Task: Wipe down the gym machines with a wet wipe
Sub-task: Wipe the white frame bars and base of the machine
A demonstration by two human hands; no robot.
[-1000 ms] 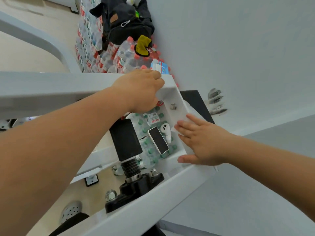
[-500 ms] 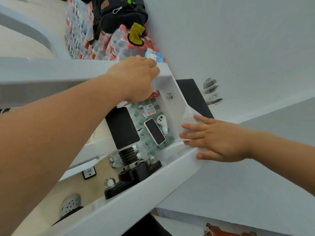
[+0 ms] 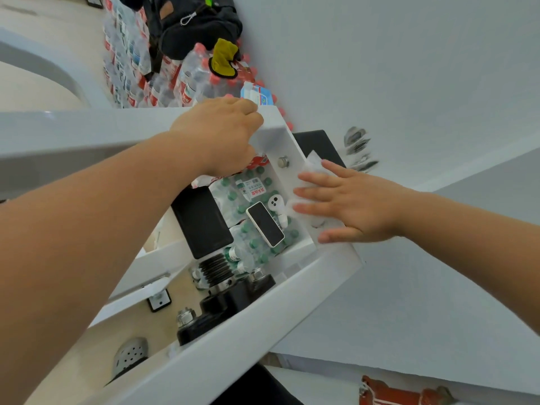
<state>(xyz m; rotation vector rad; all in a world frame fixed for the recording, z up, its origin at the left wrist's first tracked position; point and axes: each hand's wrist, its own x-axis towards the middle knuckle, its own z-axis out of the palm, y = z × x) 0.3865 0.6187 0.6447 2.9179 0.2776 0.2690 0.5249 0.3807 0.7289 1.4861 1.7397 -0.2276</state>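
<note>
- Wet wipe (image 3: 315, 162) pinned flat under right hand (image 3: 350, 206). Fingers are straight and spread, pressing rather than curled round it. One wipe corner pokes out beyond the index finger.
- Surface under the wipe is the outer face of the slanted white end plate (image 3: 279, 138) of the machine frame.
- Plate's long axis runs from the left hand end, past the right fingertips, down to the lower beam (image 3: 263, 314) on the thumb side.
- Left hand (image 3: 216, 135) sits just past the right fingertips, fingers curled over the top edge of the upper beam (image 3: 73, 133). It grips like a brace and has no wipe.
- Bolt (image 3: 283, 162) is on the plate's inner face, between the two hands.
- Judgement: the right hand does the wiping, stroking along the plate. The thumb-side run looks free; the far end is blocked by the left hand.
- Phone (image 3: 265, 224) lies below the fingertips, apart.
</note>
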